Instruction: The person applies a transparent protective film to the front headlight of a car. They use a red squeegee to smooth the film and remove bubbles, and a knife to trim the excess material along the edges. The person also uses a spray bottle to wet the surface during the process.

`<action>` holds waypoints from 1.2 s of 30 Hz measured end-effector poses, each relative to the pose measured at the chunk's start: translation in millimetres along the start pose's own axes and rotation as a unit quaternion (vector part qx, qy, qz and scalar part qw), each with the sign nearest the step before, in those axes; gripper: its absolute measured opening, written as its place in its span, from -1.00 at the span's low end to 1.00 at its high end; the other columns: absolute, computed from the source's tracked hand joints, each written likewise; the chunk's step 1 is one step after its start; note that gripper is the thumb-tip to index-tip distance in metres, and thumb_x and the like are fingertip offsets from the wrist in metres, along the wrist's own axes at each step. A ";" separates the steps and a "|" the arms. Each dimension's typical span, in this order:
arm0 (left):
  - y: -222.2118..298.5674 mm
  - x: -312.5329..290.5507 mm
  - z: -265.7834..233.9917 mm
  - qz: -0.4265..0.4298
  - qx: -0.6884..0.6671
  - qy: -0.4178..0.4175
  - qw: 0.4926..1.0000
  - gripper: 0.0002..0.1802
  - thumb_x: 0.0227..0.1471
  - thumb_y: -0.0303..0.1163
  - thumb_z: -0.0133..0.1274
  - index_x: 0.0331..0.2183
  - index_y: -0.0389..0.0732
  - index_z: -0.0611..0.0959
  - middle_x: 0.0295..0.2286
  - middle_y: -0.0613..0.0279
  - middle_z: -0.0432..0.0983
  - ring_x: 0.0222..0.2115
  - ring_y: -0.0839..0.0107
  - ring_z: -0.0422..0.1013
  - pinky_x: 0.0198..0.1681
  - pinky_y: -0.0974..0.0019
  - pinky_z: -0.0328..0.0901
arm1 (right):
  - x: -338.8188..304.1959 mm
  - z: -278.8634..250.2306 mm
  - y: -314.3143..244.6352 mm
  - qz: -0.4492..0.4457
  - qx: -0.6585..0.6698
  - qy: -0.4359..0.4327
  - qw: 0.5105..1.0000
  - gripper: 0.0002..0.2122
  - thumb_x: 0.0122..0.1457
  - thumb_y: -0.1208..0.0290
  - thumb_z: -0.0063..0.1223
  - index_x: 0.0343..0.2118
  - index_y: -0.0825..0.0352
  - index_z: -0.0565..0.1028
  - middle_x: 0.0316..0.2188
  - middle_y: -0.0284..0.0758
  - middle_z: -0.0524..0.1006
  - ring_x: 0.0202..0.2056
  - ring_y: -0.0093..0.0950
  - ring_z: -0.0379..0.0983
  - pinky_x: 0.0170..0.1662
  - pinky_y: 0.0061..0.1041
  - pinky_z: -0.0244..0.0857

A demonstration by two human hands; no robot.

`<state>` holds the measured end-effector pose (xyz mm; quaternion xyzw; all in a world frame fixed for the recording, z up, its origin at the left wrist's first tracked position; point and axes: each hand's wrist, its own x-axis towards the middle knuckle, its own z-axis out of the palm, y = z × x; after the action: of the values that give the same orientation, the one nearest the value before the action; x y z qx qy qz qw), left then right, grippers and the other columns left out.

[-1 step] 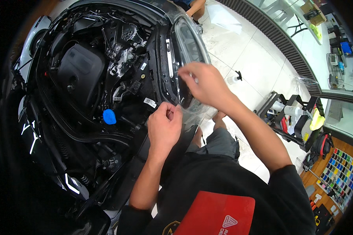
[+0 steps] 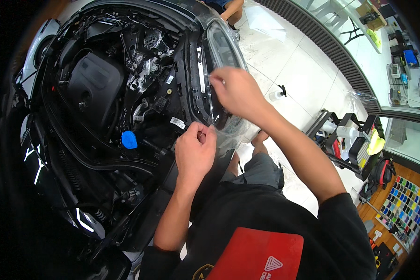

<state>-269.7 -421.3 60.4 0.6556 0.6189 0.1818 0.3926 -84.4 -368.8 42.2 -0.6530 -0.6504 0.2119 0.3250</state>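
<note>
The floor (image 2: 308,88) is pale tile with thin dark joints. A white sheet (image 2: 265,22) lies on it at the far end, close to a dark ribbed strip (image 2: 340,55) along the edge. A black-topped bottle (image 2: 276,95) sits mid-floor. A black cart (image 2: 359,151) appears to stand on the tiles too, though its underside is hidden.
</note>
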 end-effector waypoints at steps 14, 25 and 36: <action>1.8 0.9 -8.8 0.013 0.026 -0.036 0.999 -0.71 0.14 -0.23 0.18 -0.43 -0.28 0.62 -0.61 0.06 0.57 -0.55 0.03 0.54 -0.39 0.03 0.38 | 132.1 -17.0 3.2 -0.370 -0.409 -0.273 0.788 -0.65 0.20 0.40 0.13 0.07 0.07 0.58 0.04 -0.43 0.56 0.16 -0.31 0.39 0.12 -0.23 0.38; 5.0 6.2 -5.4 0.009 0.007 -0.043 0.999 -0.72 0.13 -0.27 0.19 -0.46 -0.30 0.61 -0.63 0.06 0.54 -0.57 0.06 0.53 -0.42 0.05 0.37 | 107.3 -59.9 -11.0 -0.354 -0.347 -0.252 0.831 -0.71 0.08 0.48 0.20 -0.09 0.21 0.60 -0.26 -0.31 0.60 -0.08 -0.31 0.53 0.07 -0.23 0.35; 10.9 10.7 1.2 -0.012 0.040 -0.035 0.999 -0.78 0.17 -0.32 0.19 -0.41 -0.25 0.57 -0.71 0.19 0.42 -0.68 0.22 0.41 -0.52 0.13 0.27 | -156.9 -36.2 -31.4 0.323 0.473 -0.071 0.817 -0.73 0.34 0.70 -0.02 0.07 0.46 0.45 -0.26 -0.24 0.58 -0.30 -0.49 0.63 -0.23 -0.51 0.55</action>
<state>-259.7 -410.6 65.1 0.6690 0.6196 0.1294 0.3896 -91.4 -530.9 66.6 -0.5748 -0.2436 0.6317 0.4597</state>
